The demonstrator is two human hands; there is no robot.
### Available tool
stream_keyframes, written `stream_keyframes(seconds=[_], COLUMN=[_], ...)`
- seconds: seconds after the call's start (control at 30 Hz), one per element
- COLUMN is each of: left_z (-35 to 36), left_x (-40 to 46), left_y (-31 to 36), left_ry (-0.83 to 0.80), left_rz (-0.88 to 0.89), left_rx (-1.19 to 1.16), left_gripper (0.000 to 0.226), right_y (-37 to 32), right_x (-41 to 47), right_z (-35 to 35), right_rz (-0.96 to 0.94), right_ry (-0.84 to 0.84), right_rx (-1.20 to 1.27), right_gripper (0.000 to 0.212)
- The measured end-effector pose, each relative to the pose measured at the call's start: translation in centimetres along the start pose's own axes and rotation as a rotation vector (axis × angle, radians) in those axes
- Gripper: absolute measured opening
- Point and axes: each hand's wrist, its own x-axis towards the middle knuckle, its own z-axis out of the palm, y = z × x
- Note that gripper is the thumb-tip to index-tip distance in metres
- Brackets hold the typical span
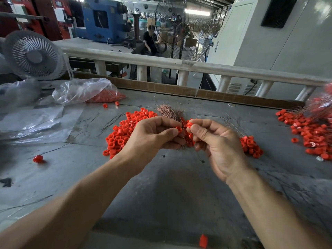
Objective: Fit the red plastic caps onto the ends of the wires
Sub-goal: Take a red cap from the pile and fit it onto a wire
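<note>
Mid-frame: your left hand (154, 133) grips the wire bundle (169, 112), long axis pointing up-frame, with a cap (179, 129) pinched at its fingertips. Right hand (213, 141) pinches another cap (189, 124) just right of it. The two caps are nearly touching; whichever wire end you're capping is too blurred to see.

No readable text anywhere. White paper sheets (60, 14) on the red machine at the back left carry print, too small and blurred to make out. Blue machine (102, 20) shows a small yellow sticker, illegible. White cabinet (269, 42) on the right has no legible markings. Red caps (122, 133): no lettering discernible.
</note>
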Motion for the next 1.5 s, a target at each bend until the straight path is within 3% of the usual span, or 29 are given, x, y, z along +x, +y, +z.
stream_keyframes(seconds=[0.13,0.33,0.73,1.5], left_z=[0.1,0.3,0.4,0.3], left_x=[0.0,-0.1,-0.1,-0.1], left_y=[0.1,0.0,-0.1,-0.3], left_ry=[-0.001,0.002,-0.025,-0.014], left_rz=[0.001,0.004,0.038,0.060], left_rx=[-0.002,0.000,0.082,0.123], left_gripper=[0.015,0.015,0.014,0.013], right_y=[0.2,0.2,0.0,-0.2], right_x=[0.0,-0.7,-0.9,-1.1], right_z=[0.1,0.5,1.1,1.1], right_rz=[-0.081,-0.316,-0.611,-0.721], right_ry=[0.023,0.051,0.071,0.032], right_rx=[-0.104,-0.449,-0.801,-1.042], right_gripper=[0.013,0.010,0.005,0.004])
